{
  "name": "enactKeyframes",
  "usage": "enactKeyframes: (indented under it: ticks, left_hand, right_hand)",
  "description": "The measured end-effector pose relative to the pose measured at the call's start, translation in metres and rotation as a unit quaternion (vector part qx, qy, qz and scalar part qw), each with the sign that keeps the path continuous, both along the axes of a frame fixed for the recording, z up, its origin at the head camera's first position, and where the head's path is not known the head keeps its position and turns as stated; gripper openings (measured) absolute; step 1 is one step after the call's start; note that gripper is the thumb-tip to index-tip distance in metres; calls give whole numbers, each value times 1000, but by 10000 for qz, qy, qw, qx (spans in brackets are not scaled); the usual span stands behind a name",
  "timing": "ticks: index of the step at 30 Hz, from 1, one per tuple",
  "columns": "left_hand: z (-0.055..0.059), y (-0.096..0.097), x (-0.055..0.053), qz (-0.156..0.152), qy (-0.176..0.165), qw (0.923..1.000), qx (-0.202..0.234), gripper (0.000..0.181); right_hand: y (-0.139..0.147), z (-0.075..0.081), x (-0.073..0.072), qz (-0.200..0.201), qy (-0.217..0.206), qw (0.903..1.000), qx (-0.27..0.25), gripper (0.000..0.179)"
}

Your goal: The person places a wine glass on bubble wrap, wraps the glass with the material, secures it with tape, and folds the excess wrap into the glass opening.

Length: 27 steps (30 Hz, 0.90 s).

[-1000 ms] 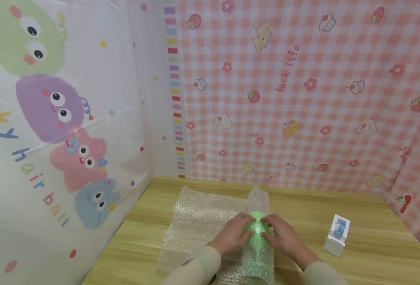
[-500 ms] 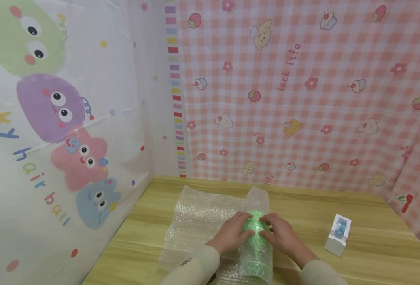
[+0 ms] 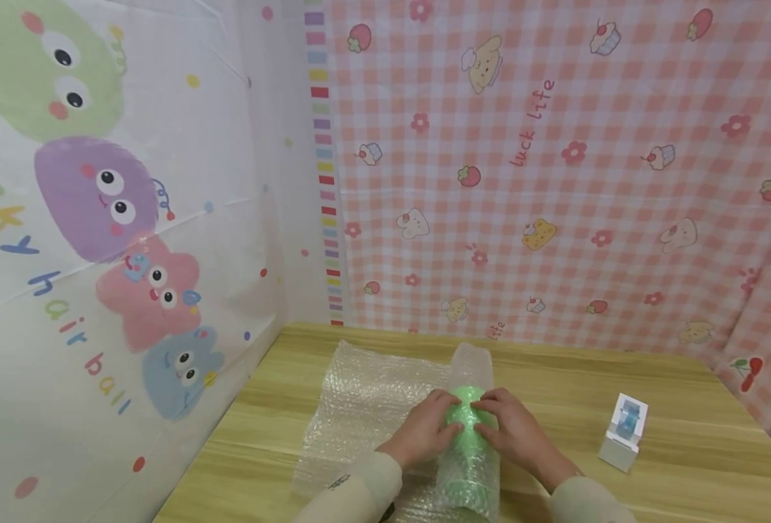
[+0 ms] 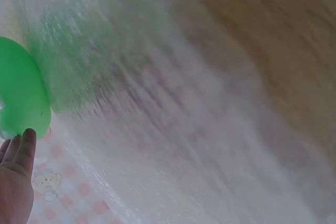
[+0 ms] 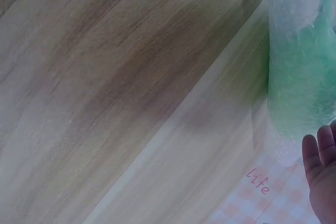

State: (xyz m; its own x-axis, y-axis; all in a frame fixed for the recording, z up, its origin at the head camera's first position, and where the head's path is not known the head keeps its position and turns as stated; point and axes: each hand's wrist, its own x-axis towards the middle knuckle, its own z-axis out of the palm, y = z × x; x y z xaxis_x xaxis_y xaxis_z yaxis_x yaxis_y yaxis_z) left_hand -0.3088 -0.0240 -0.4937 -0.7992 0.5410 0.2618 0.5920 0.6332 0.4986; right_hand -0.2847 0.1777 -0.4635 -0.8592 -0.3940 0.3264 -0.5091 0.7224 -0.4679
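A green goblet-shaped object (image 3: 469, 439) lies lengthwise on the table, rolled in clear bubble wrap (image 3: 372, 410). The loose part of the sheet spreads flat to its left, and a wrap end sticks out past the far end. My left hand (image 3: 421, 428) holds the roll's left side near its far half, thumb and fingers bent on it. From the other side my right hand (image 3: 516, 432) grips it likewise. The left wrist view shows fingertips touching the green rounded end (image 4: 23, 87). In the right wrist view, wrapped green (image 5: 302, 87) stands beside the right fingers.
To the right stands a small white tape dispenser (image 3: 623, 434) with a blue part on top. The wood-patterned table (image 3: 555, 378) meets a pink checked cloth (image 3: 503, 254) at the back. A white cartoon-printed cloth (image 3: 229, 218) hangs at the left.
The wrapped roll has shifted very slightly left under both hands. My right fingers have moved a little further left over its top. Otherwise both hands keep their hold.
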Motion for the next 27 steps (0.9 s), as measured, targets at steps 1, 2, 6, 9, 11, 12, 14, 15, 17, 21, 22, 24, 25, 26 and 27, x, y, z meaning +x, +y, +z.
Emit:
enactKeyframes:
  ticks: [1, 2, 6, 9, 11, 12, 14, 15, 17, 21, 22, 24, 25, 26, 27]
  left_hand:
    - [-1, 0, 0, 12, -34, 10000, 21, 36]
    - [-1, 0, -1, 24, -69, 10000, 33, 35]
    - [-1, -1, -1, 21, -136, 9999, 99, 33]
    - [0, -1, -1, 19, -1, 9999, 119, 32]
    - [1, -2, 0, 41, 218, 9997, 89, 31]
    - [2, -2, 0, 75, 346, 9994, 50, 30]
    - [4, -2, 1, 156, 539, 9984, -66, 28]
    - [5, -2, 1, 178, 625, 9978, -108, 28]
    - [7, -2, 1, 198, 711, 9970, -238, 28]
    - [12, -2, 1, 122, 545, 9977, -392, 29]
    - [13, -2, 1, 116, 522, 9976, -446, 30]
    - [14, -4, 1, 108, 499, 9973, -527, 30]
    - [14, -5, 1, 126, 549, 9966, -604, 29]
    - [14, -6, 2, 152, 599, 9958, -680, 29]
    - [13, -7, 2, 172, 659, 9949, -750, 28]
  right_hand:
    - [-1, 0, 0, -44, -55, 10000, -28, 29]
    - [-1, 1, 1, -83, -119, 9999, -71, 29]
    - [-2, 1, 0, -145, -288, 9993, -172, 28]
    - [-1, 1, 0, -124, -318, 9992, -192, 30]
    - [-1, 1, -1, -155, -353, 9991, -199, 33]
    - [-1, 1, -1, -175, -388, 9989, -206, 34]
    - [-2, 0, -2, -210, -434, 9986, -203, 34]
    - [-2, 0, -2, -229, -450, 9985, -202, 34]
    - [-3, -1, -3, -231, -455, 9985, -189, 31]
    - [-6, -1, -3, -155, -206, 9996, -110, 30]
    - [-8, -1, -3, -137, -131, 9998, -82, 30]
    - [-10, -1, -2, -115, -20, 9999, -1, 31]
    - [-11, -2, -2, -103, 28, 9999, 56, 31]
    - [-12, -2, -1, -96, 57, 9999, 91, 31]
    - [-13, -2, -1, -88, 87, 9998, 122, 31]
